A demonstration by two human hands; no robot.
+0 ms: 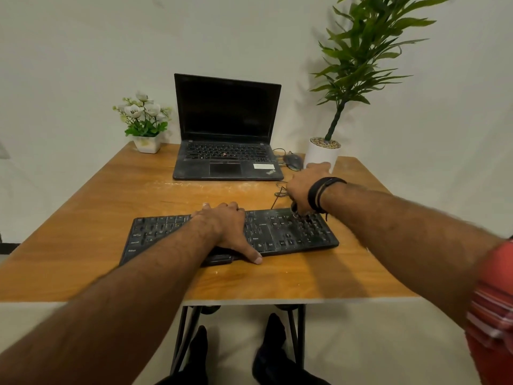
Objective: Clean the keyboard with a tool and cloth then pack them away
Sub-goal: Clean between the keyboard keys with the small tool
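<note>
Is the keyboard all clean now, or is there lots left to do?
Not clean yet. The keyboard still looks dusty. Right now the left hand presses it steady while the right hand works a small tool at the keys on the right end. Wiping with a cloth and packing away remain; no cloth is in view.

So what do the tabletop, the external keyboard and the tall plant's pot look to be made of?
Tabletop: looks like wood-grain laminate or veneer over board, with a warm brown streaked grain, a slight sheen and a pale exposed front edge.
Keyboard: apparently matte black moulded plastic, dulled by pale dust and smudges.
Tall plant's pot: smooth plain white, either glazed ceramic or plastic; the view cannot settle which.
</note>
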